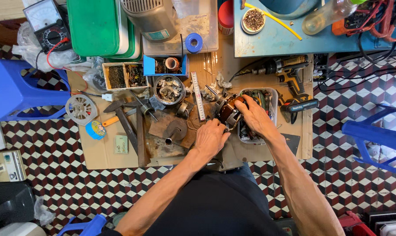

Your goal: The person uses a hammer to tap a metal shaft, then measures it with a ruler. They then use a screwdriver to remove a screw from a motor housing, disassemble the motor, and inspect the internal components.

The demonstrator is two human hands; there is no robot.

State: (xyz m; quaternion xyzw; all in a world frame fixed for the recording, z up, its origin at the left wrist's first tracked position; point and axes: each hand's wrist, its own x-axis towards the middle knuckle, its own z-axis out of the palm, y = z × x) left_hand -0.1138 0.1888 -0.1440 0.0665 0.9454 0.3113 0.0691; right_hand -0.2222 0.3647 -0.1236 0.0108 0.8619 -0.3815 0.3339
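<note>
A small motor stator with brown copper windings sits on a cardboard sheet on the floor. My right hand grips its right side from above. My left hand rests just below it, fingers curled at its lower edge, seemingly on a thin wire or tool that is too small to make out. A clear plastic tub of parts lies under my right hand.
A steel ruler, a round tin of scraps, a hammer, a fan wheel and tape rolls lie to the left. A cordless drill lies at the right. Blue stools and a multimeter stand around.
</note>
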